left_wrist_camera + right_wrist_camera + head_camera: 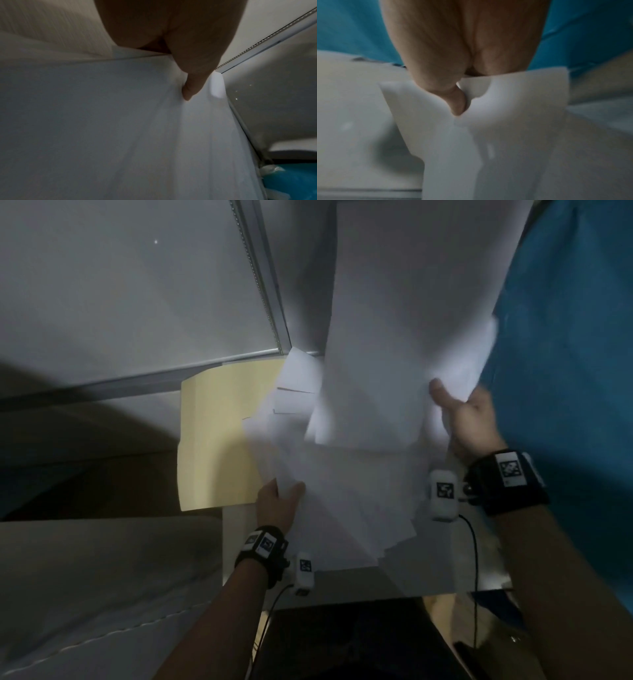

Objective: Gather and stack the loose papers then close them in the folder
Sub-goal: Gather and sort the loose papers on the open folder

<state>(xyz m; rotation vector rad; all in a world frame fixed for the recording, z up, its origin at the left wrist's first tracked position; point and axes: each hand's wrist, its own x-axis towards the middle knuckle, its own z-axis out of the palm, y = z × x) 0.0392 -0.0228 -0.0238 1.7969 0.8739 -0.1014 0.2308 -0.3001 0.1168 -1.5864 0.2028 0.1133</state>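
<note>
No legible text, brand, number or sign appears in any view. The only printed marks are black-and-white square fiducial patterns: on the left wristband (262,543) and its white camera pod (304,571), and on the right wristband (509,472) and its white pod (444,494). The papers (342,474) appear blank.
</note>
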